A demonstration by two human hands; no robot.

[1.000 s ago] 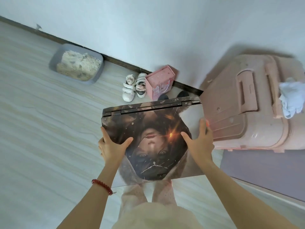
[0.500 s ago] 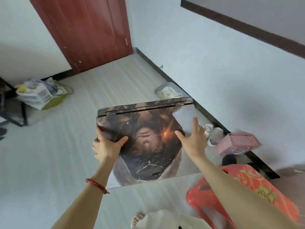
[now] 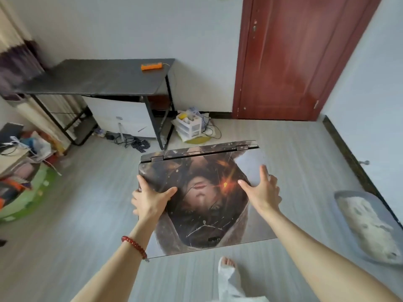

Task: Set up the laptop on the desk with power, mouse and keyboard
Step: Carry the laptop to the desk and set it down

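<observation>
Closed laptop (image 3: 202, 197), grasped at both side edges by left grip (image 3: 150, 199) and right grip (image 3: 261, 192), not yet on surface (image 3: 98, 77) ahead; power, mouse, keyboard outstanding.

Pale plank floor (image 3: 65, 225), white walls (image 3: 130, 25), a red-brown door (image 3: 290, 57) and a dark worktop (image 3: 98, 77) by a curtain (image 3: 15, 46).

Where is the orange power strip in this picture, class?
In the head view, the orange power strip lies on the dark desk near its far right corner, up and left of the closed laptop, with the red door to its right.
</observation>
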